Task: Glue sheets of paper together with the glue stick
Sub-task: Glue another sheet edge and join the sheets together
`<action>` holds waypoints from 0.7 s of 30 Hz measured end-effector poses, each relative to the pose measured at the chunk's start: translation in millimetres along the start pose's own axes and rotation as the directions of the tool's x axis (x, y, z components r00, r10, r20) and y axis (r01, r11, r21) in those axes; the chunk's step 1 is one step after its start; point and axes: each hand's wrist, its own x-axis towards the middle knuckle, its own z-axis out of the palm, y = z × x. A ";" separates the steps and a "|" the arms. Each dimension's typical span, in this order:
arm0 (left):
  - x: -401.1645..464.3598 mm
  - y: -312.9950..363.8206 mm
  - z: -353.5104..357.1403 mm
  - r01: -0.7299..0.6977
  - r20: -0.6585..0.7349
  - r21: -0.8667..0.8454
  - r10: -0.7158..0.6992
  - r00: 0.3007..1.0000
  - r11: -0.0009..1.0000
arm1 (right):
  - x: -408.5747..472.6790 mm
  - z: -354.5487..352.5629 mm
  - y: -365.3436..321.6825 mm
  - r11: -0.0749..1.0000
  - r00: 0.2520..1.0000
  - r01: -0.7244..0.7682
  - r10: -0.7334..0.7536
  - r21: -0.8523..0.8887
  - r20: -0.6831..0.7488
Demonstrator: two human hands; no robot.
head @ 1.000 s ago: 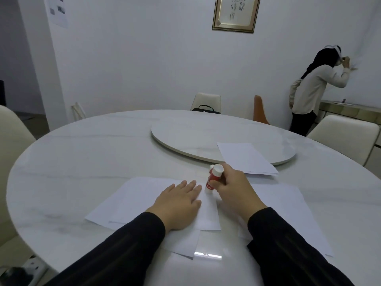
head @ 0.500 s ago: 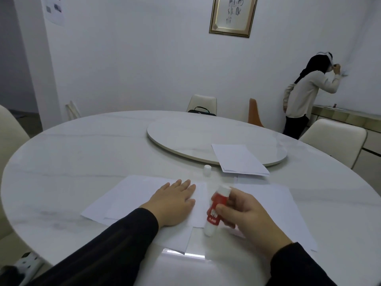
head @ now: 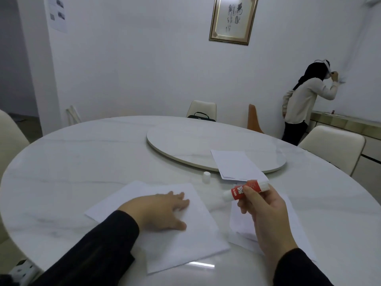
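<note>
My right hand (head: 266,211) grips a red and white glue stick (head: 246,189), lifted above the table and tilted almost level, one end toward the left. Its white cap (head: 206,177) stands on the table farther back. My left hand (head: 162,209) lies flat with straight fingers on white paper sheets (head: 185,240) in front of me. More white sheets (head: 292,230) lie under my right hand. Another stack of paper (head: 235,165) rests half on the round turntable (head: 185,141).
The round white marble table (head: 82,157) carries everything. Cream chairs (head: 334,145) stand around it, one with a black bag (head: 201,116). A person (head: 303,104) stands at the wall on the far right beside a sideboard.
My right hand has raised the glue stick off the table and turned it from upright to nearly level. The cap stayed on the table. My left hand kept pressing the paper.
</note>
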 end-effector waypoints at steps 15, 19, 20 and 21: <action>22.9 3.4 25.7 -0.032 -0.224 0.063 0.045 0.973 0.997 | 58.7 77.5 23.6 0.725 0.956 0.184 0.025 -0.664 0.292; 25.7 1.4 24.0 -0.023 -0.207 0.047 0.033 0.978 0.999 | 58.8 74.6 28.8 0.681 0.947 0.219 0.025 -0.699 0.320; 26.3 1.0 23.6 -0.024 -0.205 0.046 0.033 0.978 0.999 | 58.1 72.0 27.8 0.673 0.940 0.235 0.026 -0.701 0.340; 26.7 0.7 23.1 -0.027 -0.202 0.045 0.036 0.979 0.999 | 56.3 69.1 25.8 0.666 0.929 0.257 0.029 -0.700 0.369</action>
